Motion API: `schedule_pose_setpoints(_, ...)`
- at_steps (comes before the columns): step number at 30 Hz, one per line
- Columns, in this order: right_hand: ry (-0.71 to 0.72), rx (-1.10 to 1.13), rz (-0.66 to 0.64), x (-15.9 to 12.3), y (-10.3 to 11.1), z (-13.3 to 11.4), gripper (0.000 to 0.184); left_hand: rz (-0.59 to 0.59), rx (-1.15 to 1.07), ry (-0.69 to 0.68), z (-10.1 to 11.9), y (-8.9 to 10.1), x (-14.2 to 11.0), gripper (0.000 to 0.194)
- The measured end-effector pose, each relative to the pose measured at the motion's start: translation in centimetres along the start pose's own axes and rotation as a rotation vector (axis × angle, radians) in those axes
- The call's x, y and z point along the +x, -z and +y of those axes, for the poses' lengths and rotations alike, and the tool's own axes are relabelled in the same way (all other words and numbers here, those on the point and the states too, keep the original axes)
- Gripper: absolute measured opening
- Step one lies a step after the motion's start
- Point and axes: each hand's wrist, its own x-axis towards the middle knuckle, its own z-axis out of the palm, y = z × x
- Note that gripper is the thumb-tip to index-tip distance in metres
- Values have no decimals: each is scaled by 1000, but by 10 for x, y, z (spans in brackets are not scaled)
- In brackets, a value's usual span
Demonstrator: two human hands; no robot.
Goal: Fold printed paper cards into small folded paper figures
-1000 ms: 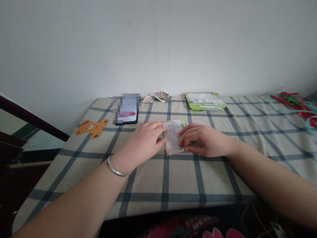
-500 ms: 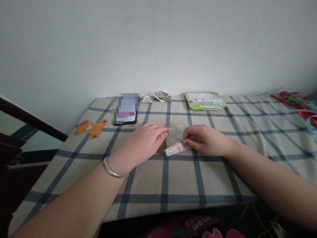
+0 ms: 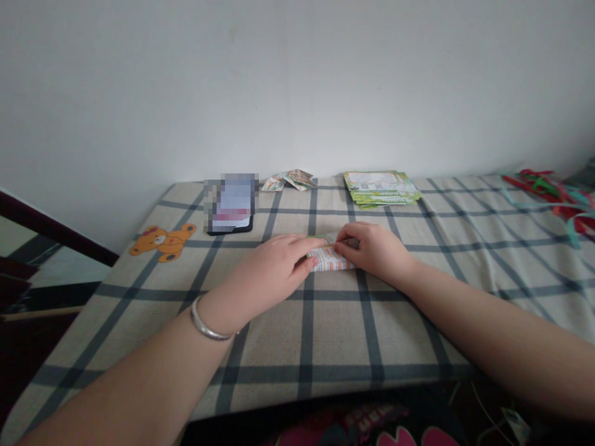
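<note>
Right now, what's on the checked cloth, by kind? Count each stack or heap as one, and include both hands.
Left hand and right hand: 2
Partly folded leaflet: 1
Green leaflet stack: 1
Folded-paper cluster: 1
Phone: 1
Bear figure: 1
Coloured strip heap: 1
Total: 8
Not counted: a dark shape at the right edge, too unclear.

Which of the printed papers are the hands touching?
The folded sheet at the front; the leaflet stack and small folded papers lie farther back, untouched.
</note>
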Motion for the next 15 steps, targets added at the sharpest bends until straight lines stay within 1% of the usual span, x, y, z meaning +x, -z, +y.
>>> schedule_pose_setpoints(4, -18, 19, 22, 2, -1, 2, 12, -19, 7, -14, 1, -1, 0, 32)
schedule_pose_setpoints(7, -47, 37, 26, 4, -3, 5, 12, -42, 44, 1, 1, -1, -1, 31)
schedule_pose_setpoints(9, -39, 46, 38, 4, -4, 7, 11, -55, 85, -2, 1, -1, -2, 31)
schedule_pose_setpoints(12, 37, 86, 88, 4, -5, 11, 8, -81, 136, -13, 1, -1, -2, 31)
schedule_pose_setpoints(15, 199, 155, 157, 3, -1, 15, 7, -96, 159, -27, 2, -1, -2, 35)
